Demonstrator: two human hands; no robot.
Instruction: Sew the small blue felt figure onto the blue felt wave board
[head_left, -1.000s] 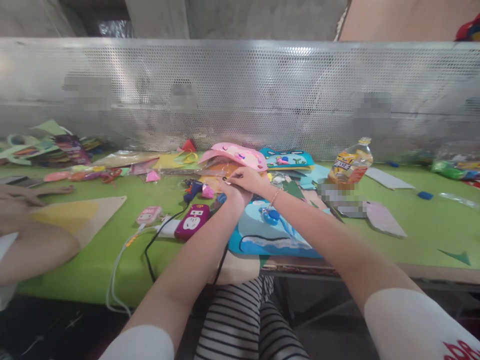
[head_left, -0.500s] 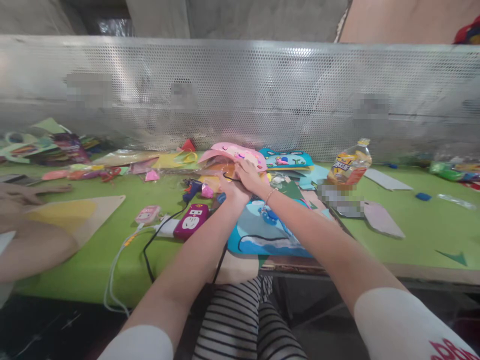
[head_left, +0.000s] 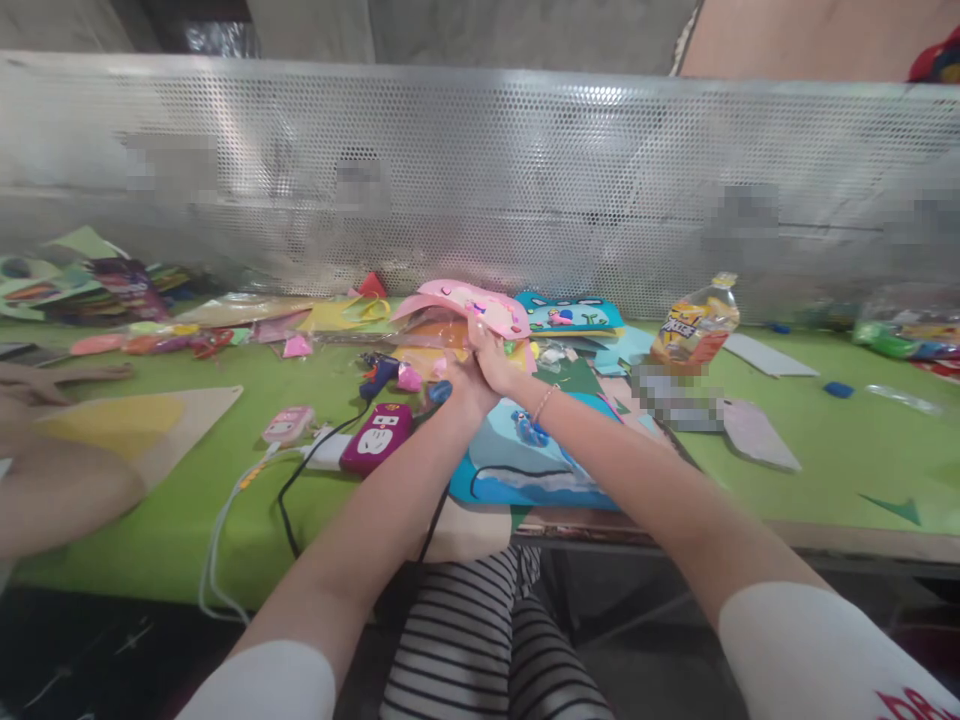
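Observation:
My left hand and my right hand meet at the far middle of the green table. My right hand lies over the left, its fingers reaching to the edge of a pink foam piece. My left hand is mostly covered; its fingers do not show. A blue foam picture with a small blue figure lies under my right forearm. A blue glue gun rests just left of my hands, its black cord trailing off the table's front edge.
A purple power strip and a pink gadget lie left of my arms. A drink bottle lies at right. Another person's arm rests on a tan sheet at far left. A perforated metal screen backs the table.
My right hand has slid forward over the left, its fingers now touching the pink foam piece. The view shifted slightly.

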